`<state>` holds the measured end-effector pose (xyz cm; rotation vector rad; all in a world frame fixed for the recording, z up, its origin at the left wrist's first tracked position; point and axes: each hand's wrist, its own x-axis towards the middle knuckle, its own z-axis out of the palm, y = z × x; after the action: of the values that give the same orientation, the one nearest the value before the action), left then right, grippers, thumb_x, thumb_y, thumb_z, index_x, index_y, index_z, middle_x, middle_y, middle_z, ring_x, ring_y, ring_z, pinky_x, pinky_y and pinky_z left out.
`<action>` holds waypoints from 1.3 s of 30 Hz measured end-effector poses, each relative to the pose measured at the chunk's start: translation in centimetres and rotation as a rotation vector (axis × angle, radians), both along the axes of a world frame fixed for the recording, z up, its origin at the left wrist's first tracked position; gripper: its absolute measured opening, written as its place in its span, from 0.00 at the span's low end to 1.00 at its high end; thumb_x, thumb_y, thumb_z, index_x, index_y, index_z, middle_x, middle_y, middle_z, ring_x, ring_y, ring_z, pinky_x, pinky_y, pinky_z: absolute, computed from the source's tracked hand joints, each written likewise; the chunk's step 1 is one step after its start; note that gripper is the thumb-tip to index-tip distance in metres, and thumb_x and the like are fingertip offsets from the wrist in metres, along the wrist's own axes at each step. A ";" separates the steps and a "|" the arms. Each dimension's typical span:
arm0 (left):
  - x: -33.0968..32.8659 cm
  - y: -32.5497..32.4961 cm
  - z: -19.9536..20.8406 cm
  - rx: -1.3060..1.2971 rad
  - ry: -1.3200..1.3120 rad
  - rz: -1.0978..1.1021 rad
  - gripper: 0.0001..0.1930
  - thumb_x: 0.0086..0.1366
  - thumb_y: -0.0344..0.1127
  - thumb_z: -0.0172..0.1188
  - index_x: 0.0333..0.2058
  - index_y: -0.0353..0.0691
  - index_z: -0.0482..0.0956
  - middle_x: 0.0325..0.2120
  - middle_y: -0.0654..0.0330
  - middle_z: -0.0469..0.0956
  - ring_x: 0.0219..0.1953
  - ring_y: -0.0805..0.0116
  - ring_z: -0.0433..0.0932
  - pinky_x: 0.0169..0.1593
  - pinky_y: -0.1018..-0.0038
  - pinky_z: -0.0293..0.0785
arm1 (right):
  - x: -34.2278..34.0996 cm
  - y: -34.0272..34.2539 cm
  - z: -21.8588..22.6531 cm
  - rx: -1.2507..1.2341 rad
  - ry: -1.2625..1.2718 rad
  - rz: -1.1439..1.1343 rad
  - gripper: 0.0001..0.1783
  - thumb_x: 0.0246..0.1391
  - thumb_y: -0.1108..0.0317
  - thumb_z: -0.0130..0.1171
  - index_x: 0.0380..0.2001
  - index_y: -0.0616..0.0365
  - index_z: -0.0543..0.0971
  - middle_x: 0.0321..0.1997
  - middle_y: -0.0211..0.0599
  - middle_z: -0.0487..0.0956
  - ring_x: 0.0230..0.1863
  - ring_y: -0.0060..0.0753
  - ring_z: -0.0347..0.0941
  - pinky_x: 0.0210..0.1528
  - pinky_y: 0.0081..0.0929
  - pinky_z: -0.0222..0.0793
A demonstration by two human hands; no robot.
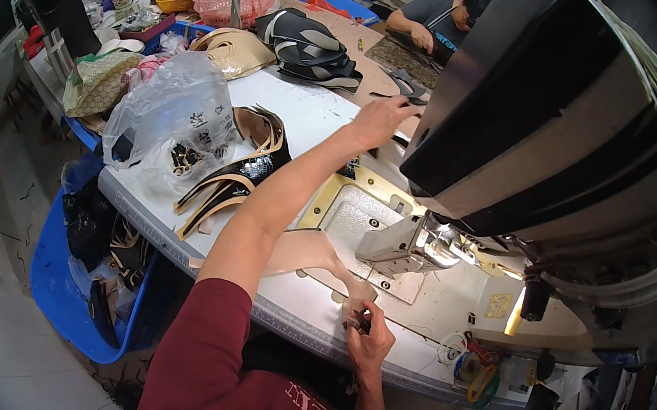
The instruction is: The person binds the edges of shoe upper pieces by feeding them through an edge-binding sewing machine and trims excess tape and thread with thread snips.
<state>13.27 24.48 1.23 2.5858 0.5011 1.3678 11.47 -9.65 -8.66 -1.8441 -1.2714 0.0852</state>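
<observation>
My right hand (370, 339) is closed at the front edge of the sewing machine table. It pinches the narrow end of a pale beige, curved shoe-upper piece (301, 253), whose wide end lies on the table beneath my left forearm. Something small and dark shows by the right fingertips, too hidden to name. My left arm stretches across the table, and the left hand (381, 121) is at the far side of the sewing machine head (555, 119), its fingers reaching forward and partly hidden. The machine's lit needle area (435, 244) stands over the metal bed plate (351, 220).
Black and tan shoe-upper pieces (247, 161) and a clear plastic bag (178, 115) lie left of my arm. Farther back are stacked black pieces (308, 45) and a pink basket (234, 6). A blue tub (47, 259) stands lower left. A co-worker (436, 20) sits opposite.
</observation>
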 end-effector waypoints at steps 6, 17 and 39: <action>-1.4 4.3 -5.6 -0.519 0.681 -0.007 0.27 0.56 0.52 0.47 0.52 0.47 0.64 0.48 0.48 0.67 0.48 0.51 0.67 0.51 0.65 0.64 | 0.1 0.1 0.4 0.005 -0.001 -0.010 0.21 0.29 0.77 0.60 0.35 0.59 0.73 0.21 0.41 0.75 0.22 0.36 0.74 0.25 0.24 0.68; -1.5 1.1 -2.8 -0.281 0.877 0.325 0.21 0.60 0.50 0.43 0.46 0.45 0.70 0.47 0.50 0.68 0.53 0.53 0.62 0.49 0.59 0.64 | 0.1 -0.2 0.2 0.011 -0.001 -0.017 0.21 0.29 0.77 0.60 0.35 0.59 0.73 0.22 0.41 0.75 0.22 0.37 0.74 0.25 0.25 0.68; -14.5 -12.6 -3.5 -0.450 0.803 -0.298 0.22 0.46 0.43 0.60 0.39 0.36 0.73 0.36 0.54 0.74 0.39 0.59 0.71 0.44 0.70 0.65 | 0.5 -0.2 1.5 0.211 0.053 -0.058 0.11 0.38 0.79 0.57 0.30 0.64 0.73 0.24 0.41 0.71 0.20 0.34 0.69 0.23 0.23 0.65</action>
<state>-1.25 11.87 -2.23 2.5689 0.4252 0.0604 11.94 -9.83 -7.12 -1.6847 -1.1443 -0.0307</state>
